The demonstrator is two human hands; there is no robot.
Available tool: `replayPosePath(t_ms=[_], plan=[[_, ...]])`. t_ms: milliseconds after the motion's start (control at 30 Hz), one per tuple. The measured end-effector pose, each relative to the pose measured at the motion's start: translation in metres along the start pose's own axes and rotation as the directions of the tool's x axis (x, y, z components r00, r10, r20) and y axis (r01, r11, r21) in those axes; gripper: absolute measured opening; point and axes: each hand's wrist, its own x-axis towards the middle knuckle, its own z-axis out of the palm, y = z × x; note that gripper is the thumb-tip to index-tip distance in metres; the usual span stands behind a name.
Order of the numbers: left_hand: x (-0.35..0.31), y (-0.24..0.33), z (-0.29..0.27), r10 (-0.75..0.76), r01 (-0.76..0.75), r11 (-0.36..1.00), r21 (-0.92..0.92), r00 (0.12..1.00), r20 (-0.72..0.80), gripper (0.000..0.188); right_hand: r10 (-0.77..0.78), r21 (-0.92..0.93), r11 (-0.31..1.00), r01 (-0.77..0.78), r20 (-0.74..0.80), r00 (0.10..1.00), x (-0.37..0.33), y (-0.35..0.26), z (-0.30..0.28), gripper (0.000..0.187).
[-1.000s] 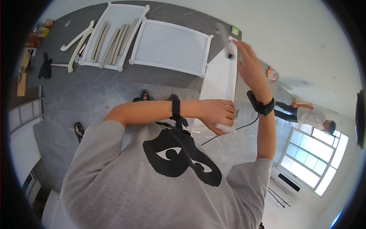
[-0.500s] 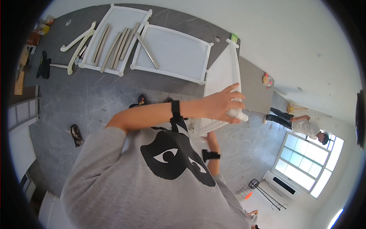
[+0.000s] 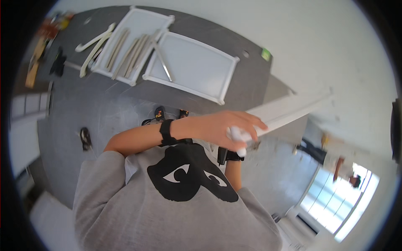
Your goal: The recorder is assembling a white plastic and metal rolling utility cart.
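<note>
In my left hand (image 3: 226, 127) is a white plastic shelf panel (image 3: 289, 111), gripped at a rounded corner, its far end raised to the upper right. The panel appears nearly edge-on. My right forearm (image 3: 233, 175) rises with a black wristband; the right hand's fingers are hidden behind my left hand and the panel. Two more framed panels lie on the dark table (image 3: 249, 77): one in the middle (image 3: 201, 62), another to its left (image 3: 146, 23). Several metal tubes (image 3: 136, 52) rest across the left one, and one tube (image 3: 162, 60) slants onto the middle panel.
Curved cream plastic pieces (image 3: 93, 50) lie left of the panels, near a black object (image 3: 57, 63). A green item (image 3: 266, 54) sits at the table's right end. A person (image 3: 335, 167) stands at the right, by a window (image 3: 335, 201). Something dark (image 3: 86, 139) lies on the floor.
The held panel has swung up and to the right, away from the table's edge. My left hand has come lower and leftward with its corner. My right hand has become hidden.
</note>
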Motion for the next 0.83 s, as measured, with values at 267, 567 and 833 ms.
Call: replayPosePath(t_ms=[267, 567, 833], plan=[[-0.134, -0.13, -0.047, -0.863, 0.085, 0.437, -0.896, 0.322, -0.39, 0.039, -0.191, -0.458, 0.87, 0.181, 0.025, 0.981, 0.121, -0.006, 0.056, 0.042], [-0.17, -0.087, 0.014, -0.832, 0.251, 0.448, -0.858, -0.236, -0.503, 0.045, -0.025, -0.686, 0.726, 0.051, 0.047, 0.999, 0.16, 0.001, 0.058, 0.036], [-0.386, 0.076, 0.102, -0.77, 0.45, 0.443, -0.776, -0.253, -0.586, 0.048, 0.219, -0.802, 0.581, -0.142, -0.014, 0.976, 0.18, -0.008, 0.069, 0.045]])
